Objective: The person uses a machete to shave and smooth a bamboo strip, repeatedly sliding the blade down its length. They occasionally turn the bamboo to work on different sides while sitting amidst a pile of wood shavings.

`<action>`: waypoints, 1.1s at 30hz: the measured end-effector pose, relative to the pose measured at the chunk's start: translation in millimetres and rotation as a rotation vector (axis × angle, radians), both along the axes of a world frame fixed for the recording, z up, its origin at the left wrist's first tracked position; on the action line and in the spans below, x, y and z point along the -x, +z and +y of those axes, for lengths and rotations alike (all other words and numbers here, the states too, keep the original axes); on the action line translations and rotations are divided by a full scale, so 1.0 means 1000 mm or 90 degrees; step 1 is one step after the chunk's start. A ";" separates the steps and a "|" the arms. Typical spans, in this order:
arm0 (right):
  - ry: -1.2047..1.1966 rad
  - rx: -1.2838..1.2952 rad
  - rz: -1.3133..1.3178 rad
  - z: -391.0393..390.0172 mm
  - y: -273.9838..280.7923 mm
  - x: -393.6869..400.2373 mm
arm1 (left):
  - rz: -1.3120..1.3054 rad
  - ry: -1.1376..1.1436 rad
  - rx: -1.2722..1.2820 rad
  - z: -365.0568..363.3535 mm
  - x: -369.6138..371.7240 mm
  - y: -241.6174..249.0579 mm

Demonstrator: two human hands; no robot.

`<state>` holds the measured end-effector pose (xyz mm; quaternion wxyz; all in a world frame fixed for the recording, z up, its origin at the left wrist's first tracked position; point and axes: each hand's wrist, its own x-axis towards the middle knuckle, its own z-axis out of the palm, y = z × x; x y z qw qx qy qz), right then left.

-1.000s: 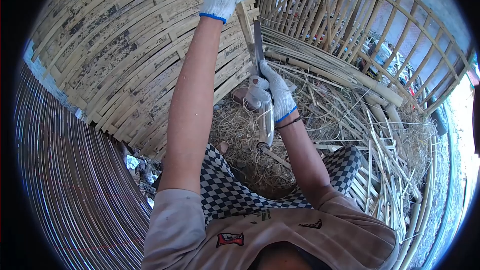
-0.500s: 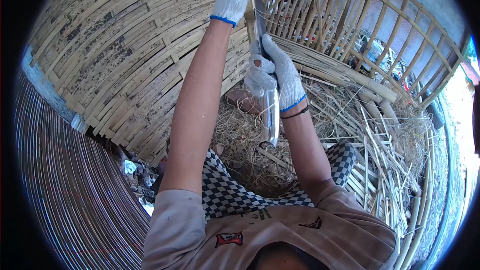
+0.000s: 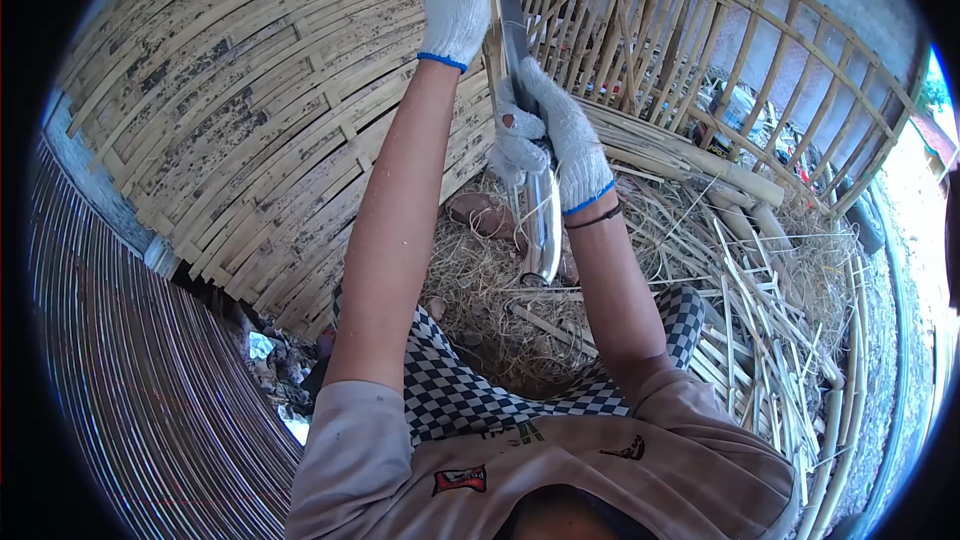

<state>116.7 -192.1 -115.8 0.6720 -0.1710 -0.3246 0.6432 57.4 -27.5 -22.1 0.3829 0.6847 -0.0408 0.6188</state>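
My left hand [image 3: 456, 5], in a white knit glove with a blue cuff, is at the top of the head view, closed on a thin bamboo strip [image 3: 492, 60]; its fingertips run out of frame. Lower and to the right, my gloved right hand [image 3: 550, 145] grips a knife [image 3: 543, 225] by its shiny, tube-like metal handle. The dark blade [image 3: 514, 25] points up and away, close beside the strip. The strip's lower part passes behind or under my right-hand fingers, where its exact contact is hidden. One glove finger has a hole.
A woven bamboo panel [image 3: 230, 130] curves along the left. Bamboo rails [image 3: 740, 30] stand at upper right. Fibre shavings [image 3: 480, 280] lie between my checkered knees, with a brownish stone-like lump [image 3: 480, 212]. Split bamboo strips [image 3: 770, 340] pile at right; dark thin rods [image 3: 140, 370] fill lower left.
My left hand has come slightly down and left with the strip. The blade stands a little further from that hand. My right hand keeps its grip, shifting only slightly.
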 end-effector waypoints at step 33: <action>-0.233 0.062 -0.039 -0.047 -0.062 -0.069 | -0.002 -0.025 0.178 -0.034 0.018 0.006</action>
